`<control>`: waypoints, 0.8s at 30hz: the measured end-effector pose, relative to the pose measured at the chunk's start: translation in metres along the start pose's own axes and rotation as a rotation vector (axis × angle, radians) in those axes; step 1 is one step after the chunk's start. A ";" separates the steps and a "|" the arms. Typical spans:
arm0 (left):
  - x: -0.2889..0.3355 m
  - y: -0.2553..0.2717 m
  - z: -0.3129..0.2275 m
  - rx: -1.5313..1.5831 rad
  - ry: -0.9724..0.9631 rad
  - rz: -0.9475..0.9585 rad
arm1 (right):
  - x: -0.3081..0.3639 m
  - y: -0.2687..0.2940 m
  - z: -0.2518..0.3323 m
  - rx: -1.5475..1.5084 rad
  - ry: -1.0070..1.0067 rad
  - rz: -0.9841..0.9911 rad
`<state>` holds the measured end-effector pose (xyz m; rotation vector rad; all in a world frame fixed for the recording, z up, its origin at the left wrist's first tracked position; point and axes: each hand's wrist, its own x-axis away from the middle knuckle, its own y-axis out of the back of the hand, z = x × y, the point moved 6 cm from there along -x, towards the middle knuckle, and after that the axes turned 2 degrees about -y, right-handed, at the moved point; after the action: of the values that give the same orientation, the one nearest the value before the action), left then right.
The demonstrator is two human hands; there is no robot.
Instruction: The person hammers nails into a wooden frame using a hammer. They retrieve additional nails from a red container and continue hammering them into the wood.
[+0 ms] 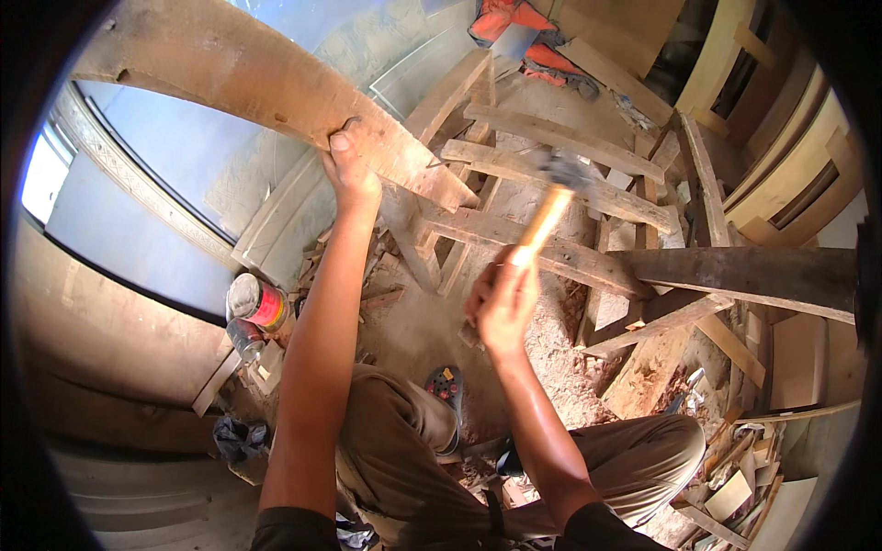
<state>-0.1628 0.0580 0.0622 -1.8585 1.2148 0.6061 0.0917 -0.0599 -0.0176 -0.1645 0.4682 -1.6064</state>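
Observation:
My left hand (353, 174) is closed on the lower edge of a long wooden plank (230, 78), its thumb pressed against the face. The plank slants down from the upper left, and its cut end lies over the wooden frame. One bent nail (348, 123) shows just above my thumb, and a thin nail (435, 164) sticks out near the cut end. In my right hand (507, 303) is a hammer (544, 223), gripped by its pale handle. Motion blurs the dark hammer head, which is raised, apart from the plank.
A rough wooden frame (560, 170) of several bars stands ahead. Left on the floor are a round can (266, 303) and a smaller can (244, 338). Wood scraps (730, 496) pile up lower right. Wooden panels (799, 174) lean at right; orange cloth (514, 23) lies far back.

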 end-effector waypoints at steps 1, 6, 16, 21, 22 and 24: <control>-0.001 -0.004 0.001 0.002 0.000 0.041 | -0.007 0.002 -0.019 0.148 0.020 0.054; 0.000 0.006 -0.002 -0.074 -0.004 -0.078 | -0.005 0.007 0.050 -0.133 0.075 -0.060; 0.001 0.014 0.005 -0.047 0.013 -0.058 | 0.022 0.006 -0.041 0.048 -0.235 0.040; 0.003 -0.005 -0.009 -0.030 -0.030 -0.035 | 0.013 0.021 -0.033 0.099 -0.351 -0.020; 0.002 -0.008 -0.011 -0.037 -0.034 -0.017 | 0.011 0.024 -0.029 0.106 -0.367 -0.001; 0.003 -0.004 -0.009 -0.040 -0.013 -0.040 | 0.004 0.023 -0.006 0.163 -0.294 0.045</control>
<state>-0.1577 0.0498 0.0662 -1.9049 1.1625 0.6233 0.1100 -0.0635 -0.0325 -0.2599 0.1126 -1.5378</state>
